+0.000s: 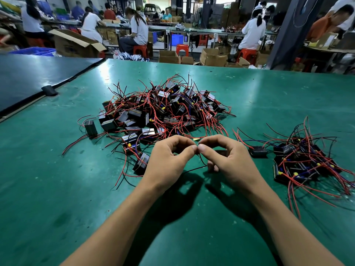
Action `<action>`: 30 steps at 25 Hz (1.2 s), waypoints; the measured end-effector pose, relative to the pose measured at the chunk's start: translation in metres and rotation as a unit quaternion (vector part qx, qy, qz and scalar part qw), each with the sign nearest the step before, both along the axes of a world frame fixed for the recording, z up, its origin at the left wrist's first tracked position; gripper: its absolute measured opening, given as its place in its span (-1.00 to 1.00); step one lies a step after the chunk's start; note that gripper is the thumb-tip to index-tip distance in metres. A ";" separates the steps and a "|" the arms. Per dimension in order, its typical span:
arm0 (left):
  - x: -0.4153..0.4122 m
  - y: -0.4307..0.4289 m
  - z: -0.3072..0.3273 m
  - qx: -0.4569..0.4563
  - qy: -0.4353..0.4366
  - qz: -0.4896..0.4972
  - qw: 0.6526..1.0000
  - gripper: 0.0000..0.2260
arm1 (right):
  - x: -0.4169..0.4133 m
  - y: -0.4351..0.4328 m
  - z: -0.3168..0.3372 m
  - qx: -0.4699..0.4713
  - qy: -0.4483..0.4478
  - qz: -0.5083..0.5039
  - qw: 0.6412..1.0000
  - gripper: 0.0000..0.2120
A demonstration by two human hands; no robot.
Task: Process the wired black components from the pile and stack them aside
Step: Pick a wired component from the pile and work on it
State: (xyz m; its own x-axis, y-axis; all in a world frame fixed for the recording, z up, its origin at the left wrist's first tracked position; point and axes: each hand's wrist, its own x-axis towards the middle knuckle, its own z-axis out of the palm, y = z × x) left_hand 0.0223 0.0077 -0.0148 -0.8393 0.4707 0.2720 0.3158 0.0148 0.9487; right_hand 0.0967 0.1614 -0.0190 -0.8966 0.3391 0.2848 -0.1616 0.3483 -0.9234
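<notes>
Wired black components (159, 112) are mostly still in the big tangled pile mid-table, with a smaller done stack (303, 162) off to the right. Just in front of the pile, the left hand (169, 162) and right hand (228, 160) meet tip to tip, both pinching a thin black wire (194, 168). Can't tell where its body is. Risk imo: the lead slips from that tiny pinch, or snags the loose red wires (217, 129) nearby and drags neighbours along.

Green worktable (57, 189) w/ dark panel (34, 73) left; workers (139, 29) on red stools (141, 49), cardboard boxes (73, 45) behind.
</notes>
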 end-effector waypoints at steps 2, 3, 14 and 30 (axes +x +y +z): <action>0.002 -0.001 -0.001 -0.032 0.052 -0.001 0.998 -0.97 | 0.000 -0.002 0.001 0.022 0.012 -0.001 1.000 -0.94; 0.003 -0.001 -0.001 -0.045 0.076 0.000 0.996 -0.96 | 0.001 -0.002 0.002 0.040 0.011 -0.007 0.999 -0.94; -0.002 -0.005 -0.003 -0.087 0.114 -0.033 0.989 -0.97 | 0.004 -0.004 0.008 0.119 -0.006 -0.029 0.992 -0.88; 0.000 -0.004 -0.006 -0.115 0.123 -0.007 0.986 -0.96 | -0.004 -0.009 0.006 0.065 -0.101 -0.094 0.988 -0.78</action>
